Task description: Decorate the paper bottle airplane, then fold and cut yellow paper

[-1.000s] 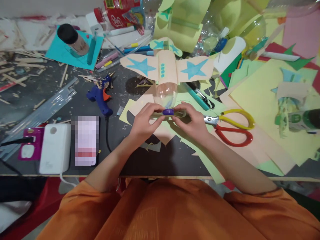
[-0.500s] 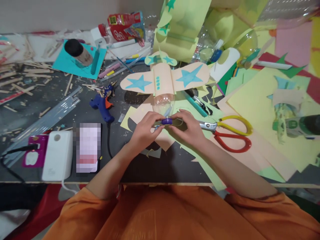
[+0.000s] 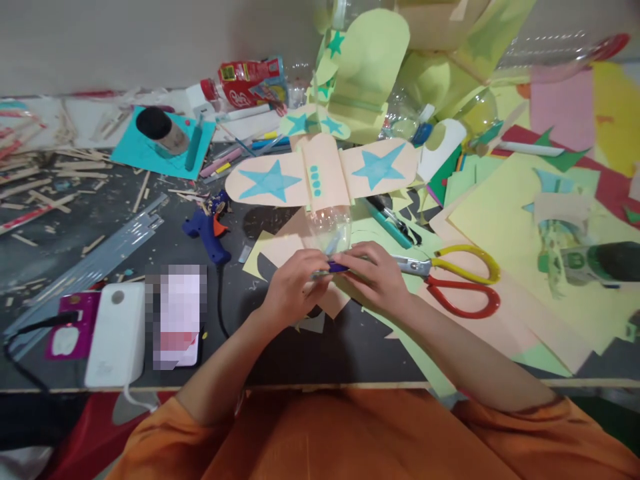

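Note:
A toy plane point(image 3: 327, 170) made from a plastic bottle lies ahead of my hands. It is wrapped in peach paper, with blue stars on its wings and tail. Its clear bottle neck point(image 3: 327, 227) points toward me. At that end is a purple bottle cap point(image 3: 337, 267), partly covered by fingers. My left hand point(image 3: 293, 287) is closed, pinching the cap's left side. From the other side, my right hand point(image 3: 377, 277) grips the cap, its fingers laid over the top. A thin strip seems to lie by the cap, mostly hidden.
Large scissors point(image 3: 435, 267) with yellow and red handles lie right of my right hand. A blue glue gun point(image 3: 207, 233), a phone point(image 3: 180, 317) and a white power bank point(image 3: 116, 337) are on the left. A cutter point(image 3: 390, 223) lies near the right wing. Paper sheets point(image 3: 500, 213) cover the right side.
My right fingers have moved left over the cap, covering more of it. The plane has turned slightly. The whole view has shifted, so things appear lower.

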A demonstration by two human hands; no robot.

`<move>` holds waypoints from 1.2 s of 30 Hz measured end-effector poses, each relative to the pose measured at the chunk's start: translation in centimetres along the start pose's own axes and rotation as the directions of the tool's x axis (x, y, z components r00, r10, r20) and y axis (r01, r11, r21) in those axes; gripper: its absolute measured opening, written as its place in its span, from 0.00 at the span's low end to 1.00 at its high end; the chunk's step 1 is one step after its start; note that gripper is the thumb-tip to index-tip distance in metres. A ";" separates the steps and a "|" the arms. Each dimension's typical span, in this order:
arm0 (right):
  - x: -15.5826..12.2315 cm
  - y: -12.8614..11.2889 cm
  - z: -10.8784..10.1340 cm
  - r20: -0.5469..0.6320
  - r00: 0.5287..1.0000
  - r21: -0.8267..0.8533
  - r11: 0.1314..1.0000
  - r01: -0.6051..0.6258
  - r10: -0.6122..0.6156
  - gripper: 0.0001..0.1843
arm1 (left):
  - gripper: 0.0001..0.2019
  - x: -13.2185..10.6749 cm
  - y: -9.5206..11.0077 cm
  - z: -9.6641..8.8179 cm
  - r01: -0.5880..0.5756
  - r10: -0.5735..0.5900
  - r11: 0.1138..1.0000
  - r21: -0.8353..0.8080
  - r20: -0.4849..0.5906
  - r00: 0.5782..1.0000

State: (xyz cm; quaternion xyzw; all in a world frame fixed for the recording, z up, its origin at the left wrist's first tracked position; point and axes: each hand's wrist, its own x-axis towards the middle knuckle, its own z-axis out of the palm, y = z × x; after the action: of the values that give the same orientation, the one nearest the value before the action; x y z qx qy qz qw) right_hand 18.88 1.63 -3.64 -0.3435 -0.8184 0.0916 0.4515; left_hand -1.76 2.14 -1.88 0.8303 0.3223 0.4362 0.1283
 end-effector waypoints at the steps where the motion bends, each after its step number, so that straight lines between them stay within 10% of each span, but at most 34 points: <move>1: 0.1 0.0 -0.1 -0.017 1.000 -0.008 1.000 0.000 0.000 0.18 | 0.06 0.0 0.1 -0.2 0.000 0.000 1.000 -0.003 0.002 1.000; 9: 0.9 0.4 -2.3 -0.167 0.986 -0.209 0.977 -0.049 0.014 0.20 | 0.18 -0.2 -0.1 -1.2 0.032 -0.028 0.998 0.060 -0.062 0.998; 17: -0.8 4.2 -11.0 -0.532 0.847 -0.531 0.782 -0.327 -0.007 0.26 | 0.19 -0.3 -0.1 -0.9 0.065 -0.064 0.998 0.013 -0.042 0.997; 22: -2.1 6.0 -14.6 -0.549 0.830 -0.583 0.665 -0.467 0.102 0.25 | 0.19 -0.4 -0.1 -1.0 0.088 -0.088 0.996 0.006 -0.012 0.996; 32: 3.0 5.5 -6.1 -0.224 0.927 -0.459 0.806 -0.374 0.302 0.20 | 0.15 -0.4 -0.4 -0.7 0.133 -0.134 0.991 0.007 0.032 0.991; 36: 6.0 6.0 -6.8 -0.056 0.935 -0.270 0.896 -0.352 0.350 0.21 | 0.13 -0.3 -0.6 -0.6 0.157 -0.159 0.987 0.037 0.073 0.985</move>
State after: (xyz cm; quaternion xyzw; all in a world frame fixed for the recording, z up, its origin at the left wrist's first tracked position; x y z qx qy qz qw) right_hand 25.09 8.89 1.57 -0.5450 -0.7465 0.0557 0.3776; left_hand -2.65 2.31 -2.01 0.8200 0.3888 0.3878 0.1616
